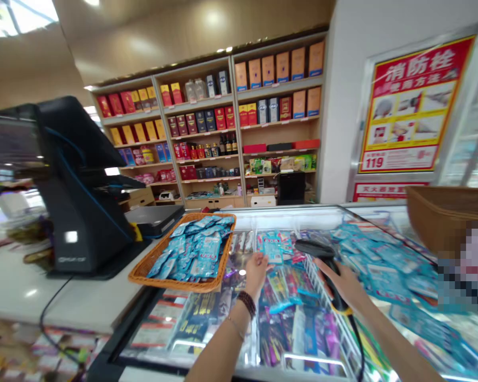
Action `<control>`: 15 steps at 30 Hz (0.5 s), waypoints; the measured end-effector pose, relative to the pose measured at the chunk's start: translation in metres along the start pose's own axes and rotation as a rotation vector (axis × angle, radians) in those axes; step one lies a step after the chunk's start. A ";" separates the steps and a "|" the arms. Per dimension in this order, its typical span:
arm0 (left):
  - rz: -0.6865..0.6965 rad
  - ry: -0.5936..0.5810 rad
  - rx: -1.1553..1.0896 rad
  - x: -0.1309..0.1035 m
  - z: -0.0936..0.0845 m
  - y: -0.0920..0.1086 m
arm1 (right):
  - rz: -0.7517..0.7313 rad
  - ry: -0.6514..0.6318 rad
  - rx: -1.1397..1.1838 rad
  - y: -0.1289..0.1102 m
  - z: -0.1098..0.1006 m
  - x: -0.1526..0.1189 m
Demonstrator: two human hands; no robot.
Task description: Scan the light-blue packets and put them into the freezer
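My left hand (257, 265) is closed at the fingertips on a small light-blue packet (272, 249), held up over the glass top of the freezer (250, 331). In my right hand (340, 281) is a black barcode scanner (318, 248), its head pointing left toward the packet and its cable hanging below the grip. Left of my hands, an orange wicker basket (143, 275) is heaped with similar blue packets (193, 252). More blue packets (378, 265) lie in a loose pile on the glass at the right.
A black point-of-sale terminal (79, 201) stands on the white counter (91, 305), with a dark flat device (155, 217) behind it. A brown basket (434, 217) is at the far right. Shelves (207, 130) of boxed goods line the back wall beside a red poster (418, 106).
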State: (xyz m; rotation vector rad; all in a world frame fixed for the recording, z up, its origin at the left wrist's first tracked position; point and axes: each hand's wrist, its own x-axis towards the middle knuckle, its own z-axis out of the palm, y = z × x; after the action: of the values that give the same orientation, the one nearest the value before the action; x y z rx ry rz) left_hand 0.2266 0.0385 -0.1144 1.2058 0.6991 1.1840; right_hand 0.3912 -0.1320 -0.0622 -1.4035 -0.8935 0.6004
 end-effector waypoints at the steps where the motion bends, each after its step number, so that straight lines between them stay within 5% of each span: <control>1: -0.008 -0.018 0.002 -0.002 0.010 -0.003 | 0.002 0.047 -0.002 0.000 -0.014 0.000; 9: -0.101 -0.326 0.075 -0.017 0.128 -0.021 | 0.035 0.355 -0.059 0.004 -0.136 -0.018; 15: -0.170 -0.416 0.156 -0.019 0.211 -0.029 | 0.011 0.505 -0.083 0.007 -0.184 -0.037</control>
State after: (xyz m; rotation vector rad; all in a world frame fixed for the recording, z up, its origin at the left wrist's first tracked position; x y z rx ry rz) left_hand 0.4210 -0.0464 -0.0882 1.4380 0.5711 0.7155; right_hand 0.5218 -0.2670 -0.0644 -1.5411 -0.5090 0.1975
